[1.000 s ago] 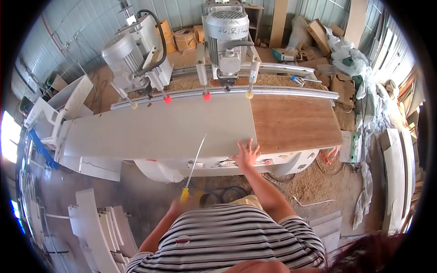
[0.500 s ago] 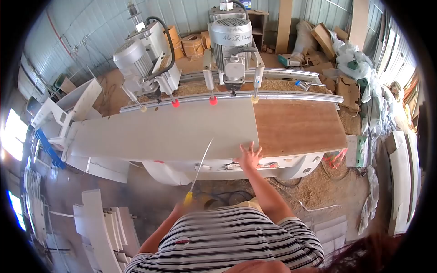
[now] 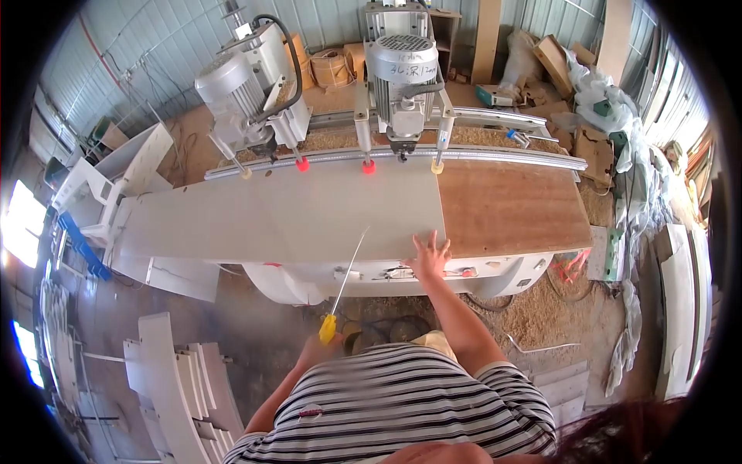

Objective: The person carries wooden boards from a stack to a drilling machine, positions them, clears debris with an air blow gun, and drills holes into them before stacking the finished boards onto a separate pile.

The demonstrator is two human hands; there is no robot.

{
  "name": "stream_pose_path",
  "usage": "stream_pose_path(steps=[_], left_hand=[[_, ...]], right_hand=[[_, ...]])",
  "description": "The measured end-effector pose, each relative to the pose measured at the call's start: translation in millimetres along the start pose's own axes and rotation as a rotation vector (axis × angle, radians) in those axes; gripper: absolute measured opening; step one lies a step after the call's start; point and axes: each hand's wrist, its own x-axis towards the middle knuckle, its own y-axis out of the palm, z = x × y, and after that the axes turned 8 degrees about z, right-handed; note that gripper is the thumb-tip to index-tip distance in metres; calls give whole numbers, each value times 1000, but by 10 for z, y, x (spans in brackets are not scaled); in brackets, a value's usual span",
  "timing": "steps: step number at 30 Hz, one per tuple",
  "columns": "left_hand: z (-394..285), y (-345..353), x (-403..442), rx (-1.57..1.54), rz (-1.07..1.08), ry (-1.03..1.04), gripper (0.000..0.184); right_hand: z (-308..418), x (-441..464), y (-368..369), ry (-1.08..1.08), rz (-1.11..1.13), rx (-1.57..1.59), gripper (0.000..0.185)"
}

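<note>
My left hand [image 3: 318,349], low in front of my body, is closed around the yellow handle of an air blow gun [image 3: 328,328]. Its long thin metal nozzle points up and away, its tip over a pale grey panel [image 3: 294,220] on the machine bed. My right hand [image 3: 430,257] rests with fingers spread at the panel's front right corner, by the seam with the brown wooden surface [image 3: 514,209]. The panel's far edge lies along the metal rail, under the drilling heads.
Two motor drilling heads [image 3: 400,77] [image 3: 232,85] with red and yellow pads stand over the far edge. Cut panels [image 3: 174,379] are stacked on the floor at left. Sawdust [image 3: 533,309], plastic sheeting [image 3: 618,124] and long boards [image 3: 675,301] lie at right.
The whole view has shifted slightly. The blow gun stays in my left hand, its nozzle at a slightly steeper angle. My right hand keeps its place at the panel's corner.
</note>
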Motion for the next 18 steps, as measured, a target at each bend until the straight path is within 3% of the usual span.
stream_pose_path(steps=[6,9,10,12,15,16,18], left_hand=[[-298,35,-181,-14,-38,-18,33],[-323,81,-168,-47,-92,-10,33],[-354,101,-195,-29,-104,-45,31],[-372,136,-225,-12,-121,-87,30],[-370,164,-278,-17,-84,-44,24],[-417,169,-350,-62,-51,13,23],[-387,174,-386,-110,-22,70,22]], right_hand=[[-83,-60,121,-94,-63,42,69],[-192,-156,270,-424,-274,68,45],[-236,-230,281,-431,-271,70,45],[-362,-356,331,-628,-206,263,39],[-648,-492,460,-700,-105,393,31],[-765,-517,492,-702,-101,397,31],[-1019,-519,553,-601,143,441,24]])
